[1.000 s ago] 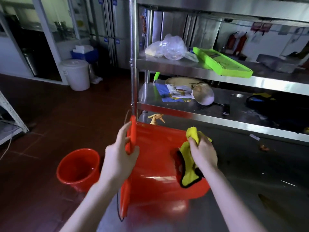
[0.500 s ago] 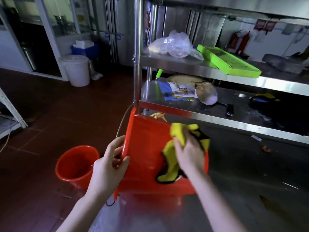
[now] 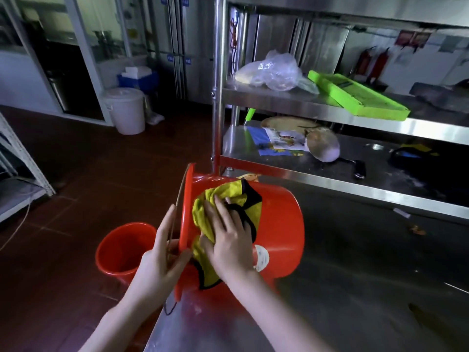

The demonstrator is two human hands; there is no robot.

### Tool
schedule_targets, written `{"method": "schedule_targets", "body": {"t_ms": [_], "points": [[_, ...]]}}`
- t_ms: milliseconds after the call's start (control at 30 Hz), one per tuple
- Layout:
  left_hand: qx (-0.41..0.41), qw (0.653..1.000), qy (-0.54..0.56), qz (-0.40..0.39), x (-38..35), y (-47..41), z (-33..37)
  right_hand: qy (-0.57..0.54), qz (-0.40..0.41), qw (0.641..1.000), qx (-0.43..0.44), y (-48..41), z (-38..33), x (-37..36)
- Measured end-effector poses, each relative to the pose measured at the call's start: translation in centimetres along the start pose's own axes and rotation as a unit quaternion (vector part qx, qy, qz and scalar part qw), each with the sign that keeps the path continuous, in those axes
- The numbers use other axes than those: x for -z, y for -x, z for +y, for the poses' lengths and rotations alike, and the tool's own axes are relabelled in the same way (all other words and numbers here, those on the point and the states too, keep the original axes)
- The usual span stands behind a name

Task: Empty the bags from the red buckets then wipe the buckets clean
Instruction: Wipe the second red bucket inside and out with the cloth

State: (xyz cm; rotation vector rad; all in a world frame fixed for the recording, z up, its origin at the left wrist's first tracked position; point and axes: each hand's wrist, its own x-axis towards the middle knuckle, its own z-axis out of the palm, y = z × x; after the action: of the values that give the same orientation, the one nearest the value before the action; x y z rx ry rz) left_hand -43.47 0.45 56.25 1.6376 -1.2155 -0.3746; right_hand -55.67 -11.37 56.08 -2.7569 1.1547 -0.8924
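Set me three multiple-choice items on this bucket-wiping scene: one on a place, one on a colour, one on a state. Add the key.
1. Where does the second red bucket stand?
A. On the floor, left of the steel table
B. On the top shelf
C. Inside the white bin

2. What colour is the cloth under the right hand?
A. Blue
B. Yellow with black edging
C. Plain white

3. How does the bucket being wiped lie?
A. Upright
B. Upside down
C. On its side, mouth to the left

Key:
1 A: it sits on the floor beside the table.
2 B: yellow fabric, black hem.
3 C: its rim faces left, held by the left hand.
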Motion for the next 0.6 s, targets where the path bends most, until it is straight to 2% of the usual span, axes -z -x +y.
{"method": "schedule_targets", "body": {"t_ms": [133,200,267,333,433,467,533,600], "points": [[0.120,0.986,0.103,0.052,0.1,-4.6,2.2,0.021,0.008,0.998,0.055,2.9,0.4,-1.3],[0.184,0.978,0.039,0.087,-0.9,-7.7,3.0,0.021,0.004,0.998,0.058,3.2,0.3,-1.8],[0.161,0.982,-0.034,0.096,-2.2,-9.0,3.5,0.012,0.002,0.999,0.036,2.5,1.3,-1.7],[0.129,0.988,-0.050,0.075,-3.0,-8.9,3.8,-0.005,0.010,1.000,-0.014,1.0,3.6,-0.8],[0.083,0.994,-0.048,0.056,-3.3,-7.2,2.9,-0.004,0.068,0.986,-0.154,-1.1,9.1,1.2],[0.070,0.995,-0.039,0.052,-3.5,-6.6,2.8,-0.005,0.062,0.977,-0.206,-1.9,11.2,2.0],[0.043,0.998,-0.029,0.039,-4.1,-5.2,2.8,-0.035,-0.009,0.953,-0.300,-3.4,14.1,3.4],[0.031,0.999,-0.020,0.033,-4.6,-4.4,2.9,-0.017,-0.057,0.943,-0.327,-4.6,14.0,3.5]]}}
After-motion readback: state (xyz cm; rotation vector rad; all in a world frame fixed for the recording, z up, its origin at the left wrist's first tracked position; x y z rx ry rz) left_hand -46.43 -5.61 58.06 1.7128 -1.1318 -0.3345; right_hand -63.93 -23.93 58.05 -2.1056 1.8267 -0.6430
